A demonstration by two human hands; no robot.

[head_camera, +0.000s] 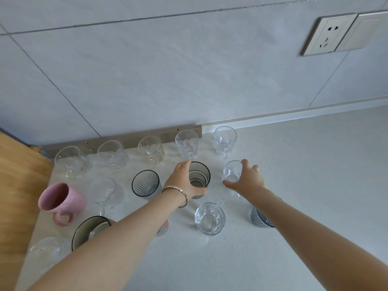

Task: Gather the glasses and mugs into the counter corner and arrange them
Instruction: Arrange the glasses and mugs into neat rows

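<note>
Smoky grey glass [199, 177] stands upright mid-desk with the left hand [184, 179] wrapped around its near side, thumb and fingers closed on the wall. Just to its right, the right hand [245, 177] curls around a clear tumbler [231, 172], fingertips on the rim. Five clear glasses line the back wall, the rightmost a handled mug [224, 140]. A ribbed grey glass [146, 183] sits left of the held one, a pink mug [63, 202] further left near the wooden panel [16, 185]. A clear faceted mug [210, 219] stands on the speckled white desk [315, 164] between the forearms.
</note>
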